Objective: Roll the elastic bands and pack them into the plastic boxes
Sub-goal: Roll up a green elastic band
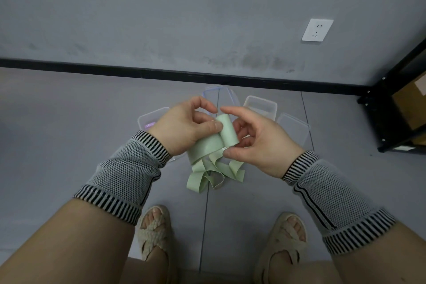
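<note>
A pale green elastic band (227,132) is partly wound into a small roll held up between both hands. My left hand (184,125) pinches the roll's left side with the thumb on top. My right hand (258,138) curls round its right end, thumb underneath. The unrolled rest of the band (212,173) hangs down in loose folds onto the grey floor. Several clear plastic boxes lie on the floor behind my hands: one at the left (149,120), one at the middle (219,97), one further right (261,107) and one at the far right (294,128).
A grey wall with a black skirting strip (161,74) runs across behind the boxes, with a white socket (317,30) on it. A black metal shelf (396,108) holding a cardboard carton stands at the right. My sandalled feet (154,230) are below the band.
</note>
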{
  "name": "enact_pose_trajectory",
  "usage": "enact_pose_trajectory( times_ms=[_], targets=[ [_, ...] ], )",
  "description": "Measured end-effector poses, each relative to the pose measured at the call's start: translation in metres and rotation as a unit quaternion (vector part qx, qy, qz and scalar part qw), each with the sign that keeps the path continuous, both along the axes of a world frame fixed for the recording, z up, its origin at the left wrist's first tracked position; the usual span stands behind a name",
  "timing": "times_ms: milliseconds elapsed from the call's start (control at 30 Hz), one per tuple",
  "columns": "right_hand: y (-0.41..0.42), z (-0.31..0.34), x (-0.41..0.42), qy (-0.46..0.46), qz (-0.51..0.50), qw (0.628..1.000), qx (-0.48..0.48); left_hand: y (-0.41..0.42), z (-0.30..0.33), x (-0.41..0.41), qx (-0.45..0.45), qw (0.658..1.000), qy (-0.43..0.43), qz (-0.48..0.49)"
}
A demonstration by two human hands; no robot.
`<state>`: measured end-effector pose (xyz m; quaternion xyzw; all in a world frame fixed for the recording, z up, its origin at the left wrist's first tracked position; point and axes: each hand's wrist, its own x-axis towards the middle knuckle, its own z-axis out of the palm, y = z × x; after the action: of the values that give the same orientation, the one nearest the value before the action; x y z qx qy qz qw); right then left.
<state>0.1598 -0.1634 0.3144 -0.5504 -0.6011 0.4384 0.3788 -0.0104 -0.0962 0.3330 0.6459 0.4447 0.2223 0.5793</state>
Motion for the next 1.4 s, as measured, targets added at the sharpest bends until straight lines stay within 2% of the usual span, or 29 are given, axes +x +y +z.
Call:
enact_pose_trajectory(
  times_ms=[133,300,467,667,900,967,1067,1167,1267,1400],
  targets=[
    [0.002,0.0,-0.003,-0.039,-0.011,0.999,0.013,0.0,0.001,0.0,0.003,1.0,0.012,0.008],
    [0.0,-0.001,-0.001,-0.009,0.001,1.0,-0.014,-0.002,0.001,0.001,0.015,0.999,0.045,-0.002],
    [0.0,0.0,-0.002,0.037,0.005,0.999,-0.026,-0.001,0.002,0.001,0.004,1.0,0.028,-0.003],
    [0.0,-0.001,0.0,0.005,0.016,0.999,-0.035,-0.002,0.0,0.002,0.016,0.998,0.057,-0.006],
    [-0.001,0.003,0.004,0.026,-0.028,0.999,-0.016,0.005,0.001,-0.001,0.065,0.992,0.099,0.033],
    [-0.001,0.005,0.008,0.062,-0.058,0.996,-0.01,0.008,0.001,-0.006,0.053,0.994,0.079,0.049],
    [0.0,0.008,0.014,0.107,-0.088,0.99,0.001,0.012,0.0,-0.009,-0.02,0.994,-0.024,0.103],
    [0.001,0.008,0.014,0.123,-0.108,0.986,0.013,0.012,0.002,-0.004,-0.086,0.977,-0.112,0.162],
    [0.001,0.009,0.014,0.13,-0.123,0.984,0.018,0.008,0.002,0.001,-0.074,0.982,-0.105,0.137],
    [0.0,0.009,0.013,0.114,-0.115,0.987,0.018,0.0,-0.002,0.009,0.016,0.992,-0.06,0.112]
  ],
)
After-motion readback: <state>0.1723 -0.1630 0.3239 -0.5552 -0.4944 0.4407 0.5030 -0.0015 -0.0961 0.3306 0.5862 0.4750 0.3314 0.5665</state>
